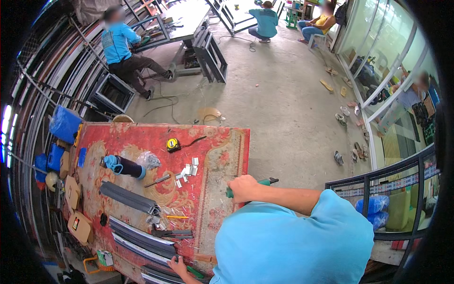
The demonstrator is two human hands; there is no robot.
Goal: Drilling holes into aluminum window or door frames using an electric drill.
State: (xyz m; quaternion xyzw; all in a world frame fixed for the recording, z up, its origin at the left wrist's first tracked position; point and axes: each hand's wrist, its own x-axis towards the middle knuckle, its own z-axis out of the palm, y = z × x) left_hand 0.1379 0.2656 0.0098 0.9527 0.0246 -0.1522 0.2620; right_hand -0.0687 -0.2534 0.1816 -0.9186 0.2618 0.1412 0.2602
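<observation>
Right hand point(243, 188): closed in a fist with its back up, the fingers clamped on a green tool point(264, 182).
Right arm point(291, 198): bare below a blue sleeve point(340, 208), coming in from the right, almost flat, with the elbow out to the side.
Green tool: inside the right fingers, poking out on both sides of the fist; its thin dark end points right, away from them.
Left hand point(178, 269): low down, below and left of the right fingers, with its fingers bent and pointing up; you cannot tell if they are clamped on anything.
Dark bars point(142, 239): long and straight, going up and left from beside the left fingers.
Green piece point(195, 271): just right of the left hand, partly hidden.
Yellow pencil point(177, 217): above the left fingers, past some black pieces point(175, 234).
Small shiny bits point(188, 169): left of the right fingers and a little higher.
Tape measure point(173, 144): yellow and black, farther up and left of the right fingers.
Bottle point(130, 168): dark and blue, lying well left of the right fingers.
Counter point(222, 146): under these loose things, with a red patterned cover.
</observation>
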